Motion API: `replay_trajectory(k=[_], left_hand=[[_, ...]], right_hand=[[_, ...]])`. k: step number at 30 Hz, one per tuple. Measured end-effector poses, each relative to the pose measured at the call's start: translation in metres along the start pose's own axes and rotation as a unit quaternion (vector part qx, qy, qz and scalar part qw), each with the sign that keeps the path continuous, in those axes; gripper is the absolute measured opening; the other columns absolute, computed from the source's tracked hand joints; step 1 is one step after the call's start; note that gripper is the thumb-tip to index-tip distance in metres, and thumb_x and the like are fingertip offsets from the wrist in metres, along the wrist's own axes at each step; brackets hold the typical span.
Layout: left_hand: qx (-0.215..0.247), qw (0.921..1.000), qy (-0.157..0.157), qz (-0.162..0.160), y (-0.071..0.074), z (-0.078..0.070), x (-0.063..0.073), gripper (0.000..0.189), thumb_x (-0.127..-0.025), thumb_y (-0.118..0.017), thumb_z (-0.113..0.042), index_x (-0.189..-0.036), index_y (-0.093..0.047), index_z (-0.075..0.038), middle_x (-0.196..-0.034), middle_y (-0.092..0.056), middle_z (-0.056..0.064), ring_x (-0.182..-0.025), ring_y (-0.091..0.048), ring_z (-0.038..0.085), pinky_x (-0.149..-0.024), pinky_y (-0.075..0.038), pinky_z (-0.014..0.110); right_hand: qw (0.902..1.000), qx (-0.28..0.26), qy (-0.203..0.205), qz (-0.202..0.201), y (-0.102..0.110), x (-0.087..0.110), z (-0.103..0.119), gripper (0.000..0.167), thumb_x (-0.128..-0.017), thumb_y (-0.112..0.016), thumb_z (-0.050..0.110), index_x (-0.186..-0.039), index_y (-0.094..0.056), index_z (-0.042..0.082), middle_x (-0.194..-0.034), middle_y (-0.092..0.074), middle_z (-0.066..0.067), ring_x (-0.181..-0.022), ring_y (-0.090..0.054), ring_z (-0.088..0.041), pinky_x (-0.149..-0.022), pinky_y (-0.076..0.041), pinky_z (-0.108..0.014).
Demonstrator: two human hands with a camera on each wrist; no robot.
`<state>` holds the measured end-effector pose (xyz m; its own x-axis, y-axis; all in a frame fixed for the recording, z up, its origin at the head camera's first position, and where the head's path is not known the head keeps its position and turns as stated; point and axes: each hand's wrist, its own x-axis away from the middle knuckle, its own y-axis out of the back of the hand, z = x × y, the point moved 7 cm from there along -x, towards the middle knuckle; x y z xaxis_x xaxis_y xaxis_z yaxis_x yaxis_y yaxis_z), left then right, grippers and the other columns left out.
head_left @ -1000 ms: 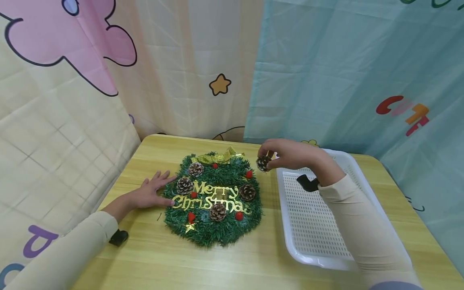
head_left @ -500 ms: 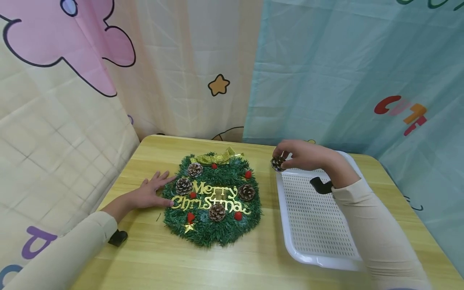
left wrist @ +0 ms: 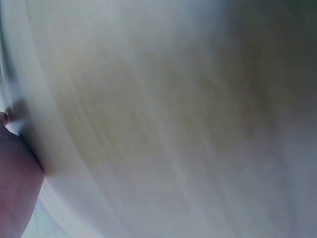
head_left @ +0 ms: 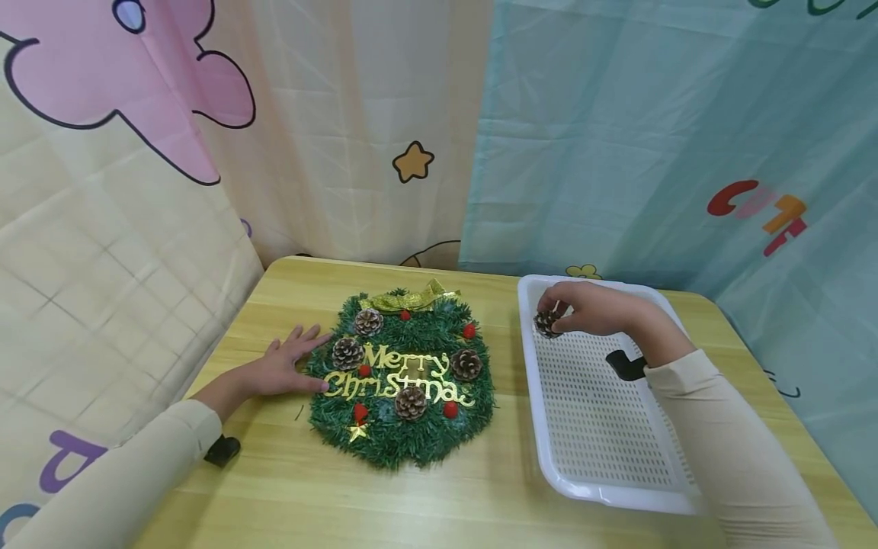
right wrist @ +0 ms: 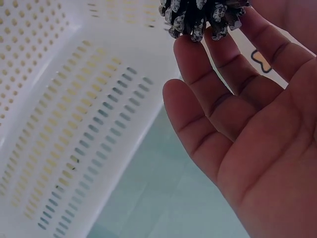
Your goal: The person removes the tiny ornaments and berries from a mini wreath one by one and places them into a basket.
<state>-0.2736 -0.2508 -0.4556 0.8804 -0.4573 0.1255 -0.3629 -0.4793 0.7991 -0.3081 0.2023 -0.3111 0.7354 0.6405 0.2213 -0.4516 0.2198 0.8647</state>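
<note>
In the head view my right hand (head_left: 595,309) pinches a pine cone (head_left: 546,323) over the far left corner of a white plastic basket (head_left: 538,412). The right wrist view shows the same pine cone (right wrist: 203,17), brown with whitish scale tips, at the fingertips. My left hand (head_left: 277,367) lies with spread fingers at the left edge of a green wreath (head_left: 411,446). On the wreath are a gold "Merry Christmas" sign (head_left: 405,374), several pine cones, red berries, a gold star and a gold bow (head_left: 411,299). The left wrist view is mostly blurred tabletop.
The light wooden table (head_left: 274,496) bears the wreath at centre and the perforated basket on the right. Printed curtains (head_left: 343,137) hang close behind the table and along its sides. A black device (head_left: 222,451) sits under my left wrist.
My right hand has carried the pine cone rightward, from beside the wreath's upper right to over the basket. My left hand has stayed at the wreath's left edge.
</note>
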Motion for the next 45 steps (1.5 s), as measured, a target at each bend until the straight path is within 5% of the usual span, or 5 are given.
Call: replay_trajectory(k=[22, 45], left_hand=[[0.002, 1.0000, 0.003, -0.002, -0.001, -0.001, -0.001, 0.096, -0.084, -0.075, -0.052, -0.156, -0.031, -0.006, -0.163, -0.006, 0.024, -0.146, 0.010, 0.050, -0.106, 0.010, 0.072], [-0.009, 0.9999, 0.004, 0.003, -0.002, -0.002, 0.001, 0.093, -0.085, -0.074, -0.051, -0.154, -0.034, -0.003, -0.163, -0.004, 0.024, -0.146, 0.011, 0.049, -0.107, 0.010, 0.072]], right_hand=[[0.9973, -0.020, -0.068, -0.016, -0.029, -0.016, -0.065, 0.022, -0.096, -0.064, 0.008, -0.118, -0.067, 0.007, -0.118, -0.065, -0.009, -0.107, -0.061, -0.029, -0.091, -0.050, -0.049], [0.9924, 0.008, -0.113, -0.048, -0.045, -0.026, -0.085, 0.028, -0.096, -0.064, 0.007, -0.123, -0.064, 0.000, -0.118, -0.065, -0.015, -0.109, -0.062, -0.033, -0.094, -0.048, -0.054]])
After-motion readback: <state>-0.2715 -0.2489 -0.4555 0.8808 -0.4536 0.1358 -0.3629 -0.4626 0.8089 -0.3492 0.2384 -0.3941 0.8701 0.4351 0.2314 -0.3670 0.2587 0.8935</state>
